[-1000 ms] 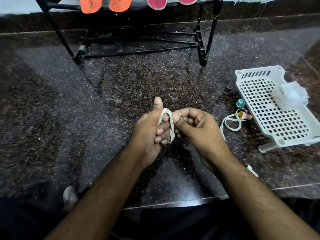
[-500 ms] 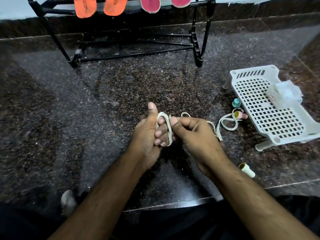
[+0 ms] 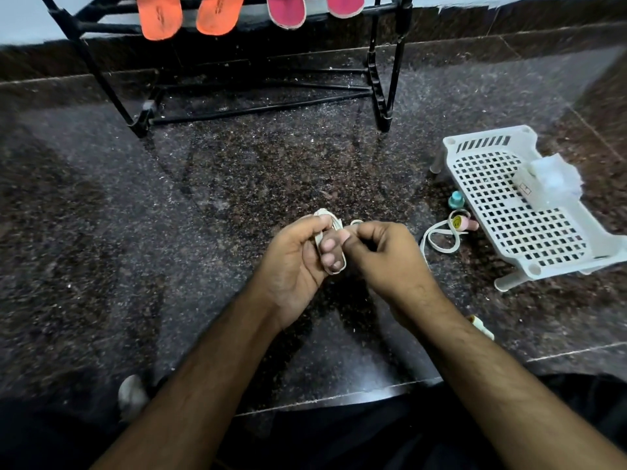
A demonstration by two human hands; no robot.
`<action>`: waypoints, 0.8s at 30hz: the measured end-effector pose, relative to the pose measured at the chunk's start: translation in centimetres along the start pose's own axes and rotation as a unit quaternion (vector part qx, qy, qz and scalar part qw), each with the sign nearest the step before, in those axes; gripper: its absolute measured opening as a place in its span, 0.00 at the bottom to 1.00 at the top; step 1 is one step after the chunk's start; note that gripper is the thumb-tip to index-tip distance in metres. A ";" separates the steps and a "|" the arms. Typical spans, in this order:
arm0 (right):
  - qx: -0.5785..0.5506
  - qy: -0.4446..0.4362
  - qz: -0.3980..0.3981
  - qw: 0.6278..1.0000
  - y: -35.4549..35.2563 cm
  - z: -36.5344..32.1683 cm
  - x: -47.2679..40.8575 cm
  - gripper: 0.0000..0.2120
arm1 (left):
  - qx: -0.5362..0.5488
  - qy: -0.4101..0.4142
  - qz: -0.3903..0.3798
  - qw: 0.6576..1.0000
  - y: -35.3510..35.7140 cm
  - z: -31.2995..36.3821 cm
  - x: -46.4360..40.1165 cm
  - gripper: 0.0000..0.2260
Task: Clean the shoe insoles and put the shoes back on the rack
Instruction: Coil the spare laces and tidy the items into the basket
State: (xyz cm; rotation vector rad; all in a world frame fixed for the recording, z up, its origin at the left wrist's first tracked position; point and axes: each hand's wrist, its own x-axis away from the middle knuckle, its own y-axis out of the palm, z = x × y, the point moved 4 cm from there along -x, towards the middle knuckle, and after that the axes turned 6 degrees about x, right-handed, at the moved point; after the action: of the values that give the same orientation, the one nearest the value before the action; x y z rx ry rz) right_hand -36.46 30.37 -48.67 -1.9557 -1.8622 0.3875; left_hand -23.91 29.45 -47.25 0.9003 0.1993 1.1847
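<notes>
Looping around the curled fingers point(image 3: 328, 245) of the left hand point(image 3: 296, 262), a white shoelace point(image 3: 334, 270) trails right along the floor point(image 3: 210, 198); the right hand point(image 3: 383, 256) pinches it just beside them.

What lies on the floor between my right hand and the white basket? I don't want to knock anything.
The head view shows a loose lace loop and a pink tube there.

Both hands, left point(image 3: 291, 262) and right point(image 3: 383, 256), hold a white lace point(image 3: 334, 247) wound round the left fingers point(image 3: 328, 245).
</notes>
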 end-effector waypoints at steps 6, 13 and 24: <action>0.123 -0.028 0.048 0.991 -3.5 -2.1 0.3 0.10 | 0.007 0.014 0.007 1.000 2.0 0.1 -0.2 0.05; 0.180 -0.030 0.117 0.976 -11.0 -2.0 2.5 0.12 | 0.006 0.042 0.024 0.999 8.2 -2.9 -1.6 0.07; 0.171 0.147 0.220 0.949 -27.2 7.8 5.0 0.16 | -0.209 0.025 0.020 0.977 20.4 -12.8 -8.5 0.01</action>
State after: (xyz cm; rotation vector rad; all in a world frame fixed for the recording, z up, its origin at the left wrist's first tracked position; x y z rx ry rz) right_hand -63.71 36.81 -42.23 -2.0359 -1.0859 0.4813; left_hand -49.20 30.24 -43.98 0.5074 -0.0300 1.2290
